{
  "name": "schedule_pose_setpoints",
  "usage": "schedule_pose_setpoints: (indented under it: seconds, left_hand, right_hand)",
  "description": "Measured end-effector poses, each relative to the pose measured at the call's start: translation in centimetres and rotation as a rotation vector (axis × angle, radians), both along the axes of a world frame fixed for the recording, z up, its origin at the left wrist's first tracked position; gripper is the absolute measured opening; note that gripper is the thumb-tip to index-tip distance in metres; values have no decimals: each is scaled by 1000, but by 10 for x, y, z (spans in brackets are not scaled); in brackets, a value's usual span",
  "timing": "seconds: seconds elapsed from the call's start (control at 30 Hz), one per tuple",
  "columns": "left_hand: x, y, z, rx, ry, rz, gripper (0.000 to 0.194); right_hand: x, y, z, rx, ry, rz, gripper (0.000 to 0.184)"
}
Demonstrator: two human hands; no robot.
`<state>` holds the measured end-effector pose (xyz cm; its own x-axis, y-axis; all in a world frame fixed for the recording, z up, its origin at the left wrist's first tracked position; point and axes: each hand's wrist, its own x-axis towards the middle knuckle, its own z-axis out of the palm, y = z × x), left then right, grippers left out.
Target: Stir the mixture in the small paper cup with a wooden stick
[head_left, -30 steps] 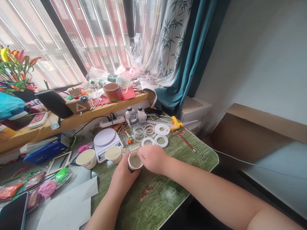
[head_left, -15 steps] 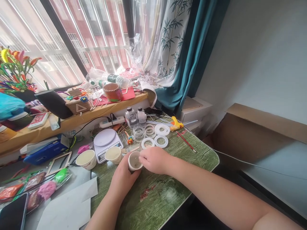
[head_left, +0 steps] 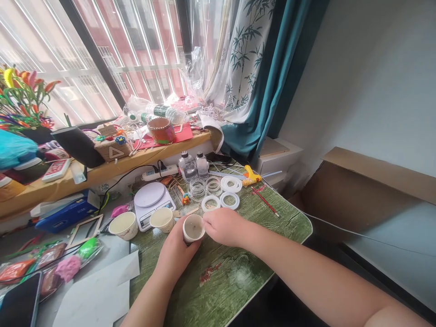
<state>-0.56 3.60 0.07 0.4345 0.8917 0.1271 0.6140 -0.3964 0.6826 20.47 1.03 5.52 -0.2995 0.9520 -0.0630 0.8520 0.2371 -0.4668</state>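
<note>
left hand (head_left: 175, 259) wraps white cup (head_left: 193, 228) | right hand (head_left: 225, 228) shifted to rim (head_left: 204, 225) — fingers (head_left: 213, 222) pressed together

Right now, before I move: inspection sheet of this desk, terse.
Surface: green wood-grain tabletop.
Job's things: small white cup, grey contents; white rings and clear rings beyond.
Grippers: left hand holds the cup; right hand touches its rim.
Clutter: digital scale, yellow glue gun, plastic bottles.
Cables: power strip, white cable.
Surroundings: bamboo-print curtain, cardboard box.
</note>
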Motion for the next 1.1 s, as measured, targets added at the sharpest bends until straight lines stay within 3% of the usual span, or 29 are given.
schedule_pose_setpoints:
  seconds: [0.17, 0.53, 0.97, 1.1]
  left_hand:
    - [0, 0, 0, 1, -3, -11, 53]
    - [-1, 1, -2, 24, -14, -31, 55]
    - [1, -1, 3, 13, -15, -10, 51]
    - [1, 0, 1, 29, -21, -8, 52]
  right_hand:
    - [-2, 1, 2, 21, 64, -68, 32]
    - [0, 4, 4, -18, 24, -8, 33]
    - [3, 6, 2, -46, 186, -30, 34]
    - [3, 6, 3, -43, 132, -62, 35]
